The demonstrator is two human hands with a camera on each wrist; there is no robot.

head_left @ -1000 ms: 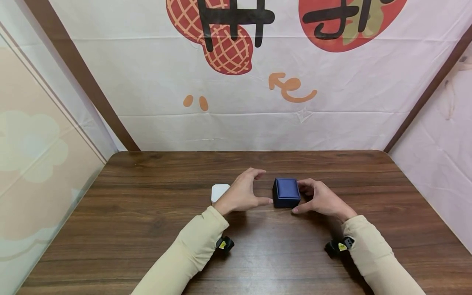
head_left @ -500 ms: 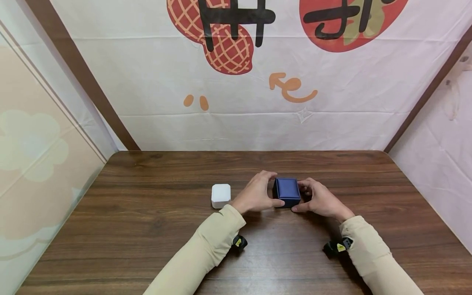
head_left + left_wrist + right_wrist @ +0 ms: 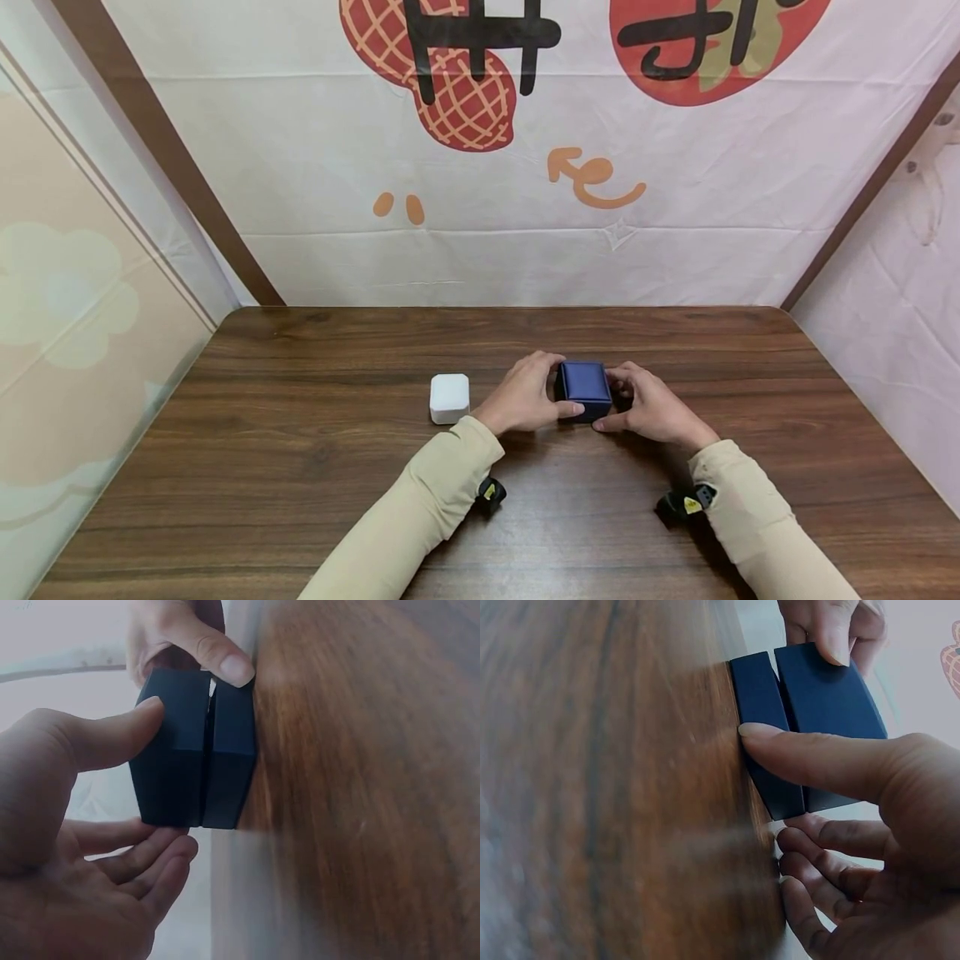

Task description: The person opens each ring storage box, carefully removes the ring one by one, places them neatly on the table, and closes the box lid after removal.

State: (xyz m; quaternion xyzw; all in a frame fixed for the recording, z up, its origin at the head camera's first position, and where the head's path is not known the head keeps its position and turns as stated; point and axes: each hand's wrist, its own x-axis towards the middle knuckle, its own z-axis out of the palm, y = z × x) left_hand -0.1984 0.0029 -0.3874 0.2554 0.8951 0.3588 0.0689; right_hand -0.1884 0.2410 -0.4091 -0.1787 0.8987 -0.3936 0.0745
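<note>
Blue and smooth-faced, the small box (image 3: 587, 383) sits on the wood-grained desk (image 3: 315, 500), between two part-open hands. The left grip (image 3: 528, 398) pinches its lid (image 3: 829, 701); the right grip (image 3: 656, 410) has the base (image 3: 759, 690). Both holds look made, I'd judge, but only a thin gap parts the halves; the lid isn't off. A white box (image 3: 450, 396) stands shut just beside the left wrist. Printed white cloth (image 3: 300, 167) hangs beyond.

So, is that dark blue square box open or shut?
The blue box looks slightly ajar: both wrist views show its lid parted narrowly from its base.
</note>
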